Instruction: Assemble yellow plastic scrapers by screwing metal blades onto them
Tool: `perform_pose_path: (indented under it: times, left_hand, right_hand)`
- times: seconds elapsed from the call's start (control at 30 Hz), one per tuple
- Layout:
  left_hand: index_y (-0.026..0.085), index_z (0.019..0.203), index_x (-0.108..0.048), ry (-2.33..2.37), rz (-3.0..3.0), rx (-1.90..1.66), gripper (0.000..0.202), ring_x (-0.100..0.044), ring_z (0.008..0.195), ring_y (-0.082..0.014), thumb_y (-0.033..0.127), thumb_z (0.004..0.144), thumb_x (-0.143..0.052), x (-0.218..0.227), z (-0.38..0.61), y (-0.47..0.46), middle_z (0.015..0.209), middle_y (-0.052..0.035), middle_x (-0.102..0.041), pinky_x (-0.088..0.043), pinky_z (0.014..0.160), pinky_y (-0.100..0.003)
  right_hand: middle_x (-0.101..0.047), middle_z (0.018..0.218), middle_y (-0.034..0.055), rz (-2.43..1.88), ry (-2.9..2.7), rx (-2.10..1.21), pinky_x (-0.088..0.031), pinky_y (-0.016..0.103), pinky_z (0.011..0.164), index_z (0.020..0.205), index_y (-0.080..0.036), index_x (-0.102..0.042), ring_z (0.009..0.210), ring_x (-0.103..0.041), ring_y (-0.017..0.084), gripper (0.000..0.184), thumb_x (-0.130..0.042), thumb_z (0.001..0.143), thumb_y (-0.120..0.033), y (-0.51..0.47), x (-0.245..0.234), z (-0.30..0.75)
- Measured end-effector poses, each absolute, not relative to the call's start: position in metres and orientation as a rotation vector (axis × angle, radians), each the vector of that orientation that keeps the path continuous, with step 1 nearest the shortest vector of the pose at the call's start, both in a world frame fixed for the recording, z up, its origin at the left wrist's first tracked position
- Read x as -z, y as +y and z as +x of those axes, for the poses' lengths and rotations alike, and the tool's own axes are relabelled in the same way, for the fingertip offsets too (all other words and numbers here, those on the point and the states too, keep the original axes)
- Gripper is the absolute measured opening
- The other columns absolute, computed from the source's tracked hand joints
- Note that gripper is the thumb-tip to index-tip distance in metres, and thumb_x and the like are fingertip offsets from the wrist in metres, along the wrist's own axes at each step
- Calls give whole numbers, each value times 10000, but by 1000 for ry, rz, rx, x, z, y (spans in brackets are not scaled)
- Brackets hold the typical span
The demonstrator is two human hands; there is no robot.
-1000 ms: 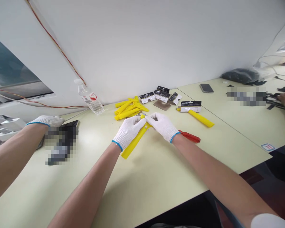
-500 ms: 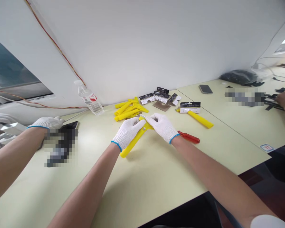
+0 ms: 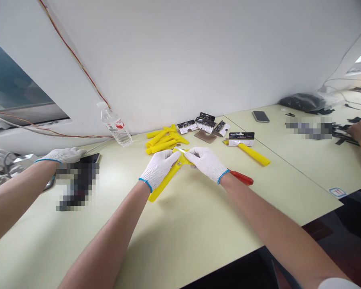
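My left hand (image 3: 161,166), in a white knitted glove with a blue cuff, is closed around a yellow plastic scraper (image 3: 165,180) with a wide, T-shaped head. The scraper's handle slants down toward me, just over the table. My right hand (image 3: 206,162), gloved the same way, pinches one end of a thin, pale metal blade (image 3: 179,149) at that head. The blade's other end reaches the left fingertips, and my fingers hide part of the head. A red-handled tool (image 3: 242,177) lies beside my right wrist, its front end hidden.
Several yellow scrapers (image 3: 161,141) are piled behind my hands. Black-and-white cards (image 3: 204,123) lie near the wall, with a carded yellow scraper (image 3: 255,154) to the right. A water bottle (image 3: 116,124) and a phone (image 3: 260,117) stand farther off. Another person's gloved hand (image 3: 63,155) reaches in at left.
The pale blade shows more between my fingertips. My right hand has shifted slightly down, and the scraper's handle end has swung a little left.
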State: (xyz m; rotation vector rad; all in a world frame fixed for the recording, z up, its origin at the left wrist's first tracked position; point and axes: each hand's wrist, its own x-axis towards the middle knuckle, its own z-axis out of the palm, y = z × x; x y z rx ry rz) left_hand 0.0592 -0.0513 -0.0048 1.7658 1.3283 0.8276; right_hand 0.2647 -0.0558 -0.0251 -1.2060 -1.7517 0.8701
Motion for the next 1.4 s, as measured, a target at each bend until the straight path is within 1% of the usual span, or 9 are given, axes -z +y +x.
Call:
perform_pose_path:
  times: [0.17,0.43,0.57,0.7,0.87,1.0,1.07,1.23,1.4]
  left_hand:
    - [203,712,-514,1314,1693,-838,391,-527,568,-137,532,920,-560,6,64,-52,606,-6,-562,-412,519,-269]
    - [167,811,-658,1250,1727,-766,304,-637,664,-167,468,854,-670,-4,64,-56,728,-34,-695,-496,561,-255]
    - [171,866,-713,1255,1755,-790,238,-689,717,-185,404,853,-667,0,63,-53,798,-39,-736,-537,617,-277]
    - [183,927,-728,1307,1810,-884,205,-709,722,-180,360,879,-637,9,62,-47,801,-29,-749,-548,632,-273]
    - [198,961,-765,1337,1985,-991,184,-717,758,-192,328,895,-653,15,66,-45,850,-40,-777,-570,687,-296]
    - [228,944,-781,1373,2156,-1042,146,-724,817,-204,311,909,-667,14,69,-46,837,-12,-779,-567,783,-315]
    - [235,923,-780,1408,2225,-1060,126,-730,834,-202,296,915,-670,15,70,-46,873,-1,-789,-557,809,-315]
    - [240,991,-780,1522,2403,-1139,125,-735,944,-219,248,930,-672,22,70,-45,995,-13,-798,-542,810,-320]
    - [250,1058,-761,1567,2555,-1295,145,-729,1028,-198,217,955,-664,34,68,-44,1137,-14,-779,-548,793,-299]
  right_hand:
    - [-682,782,78,-1242,-1738,-814,-471,60,634,757,-177,-704,939,-717,134,565,-399,1011,-580,-35,47,250]
    - [-693,839,50,-1205,-1720,-742,-519,110,638,905,-202,-747,1002,-711,183,604,-433,1005,-707,-31,56,263]
    - [-705,959,82,-1176,-1706,-666,-572,176,775,1007,-144,-739,1106,-676,230,597,-476,1002,-680,-31,55,264]
    - [-681,1183,87,-1166,-1680,-590,-570,232,915,1173,-193,-724,1266,-603,223,424,-542,994,-530,-34,51,259]
    - [-697,1097,80,-1155,-1634,-521,-561,151,822,1046,-187,-746,1199,-640,194,373,-679,901,-524,-42,47,250]
    - [-709,939,59,-1083,-1632,-549,-480,89,685,820,-143,-731,1158,-654,178,527,-489,981,-583,-41,44,249]
    - [-702,874,56,-1072,-1635,-586,-435,97,641,713,-142,-701,1146,-655,180,617,-395,1000,-595,-39,43,249]
    - [-698,881,92,-1090,-1640,-728,-470,125,661,708,-129,-721,1026,-693,157,518,-515,952,-537,-41,43,249]
    - [-693,919,88,-1114,-1664,-900,-428,197,602,576,-144,-660,831,-703,141,621,-440,908,-621,-41,41,248]
